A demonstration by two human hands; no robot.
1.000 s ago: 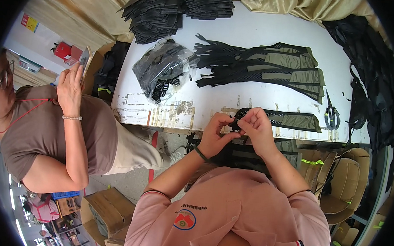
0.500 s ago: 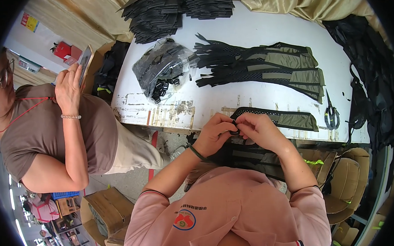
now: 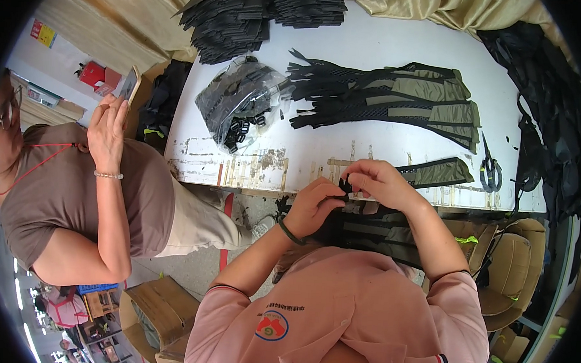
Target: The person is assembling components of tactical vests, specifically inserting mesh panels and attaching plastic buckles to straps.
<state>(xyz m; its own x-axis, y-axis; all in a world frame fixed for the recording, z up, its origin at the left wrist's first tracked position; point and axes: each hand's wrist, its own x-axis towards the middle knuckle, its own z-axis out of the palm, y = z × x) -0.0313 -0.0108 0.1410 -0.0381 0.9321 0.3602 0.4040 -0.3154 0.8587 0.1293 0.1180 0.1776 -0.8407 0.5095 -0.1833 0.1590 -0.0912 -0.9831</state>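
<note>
My left hand and my right hand meet at the table's near edge. Both have their fingers pinched on the black end of an olive-and-black strap. Its wide olive end lies on the table, to the right of my right hand; its middle is hidden beneath that hand. A small dark piece shows between my fingertips, but I cannot make out whether it is a buckle. Farther back lie several similar straps in a fanned row. Left of them, a clear plastic bag holds black buckles, some spilling from its mouth.
Black-handled scissors lie at the right of the white table. Stacks of black pieces stand at the back left. Dark straps hang over the right edge. At left, a person holds a phone. Cardboard boxes flank me.
My right hand has risen slightly and turned, now covering more of the strap. The strap's olive end has tilted upward to the right. The person's phone hand has shifted a little right.
</note>
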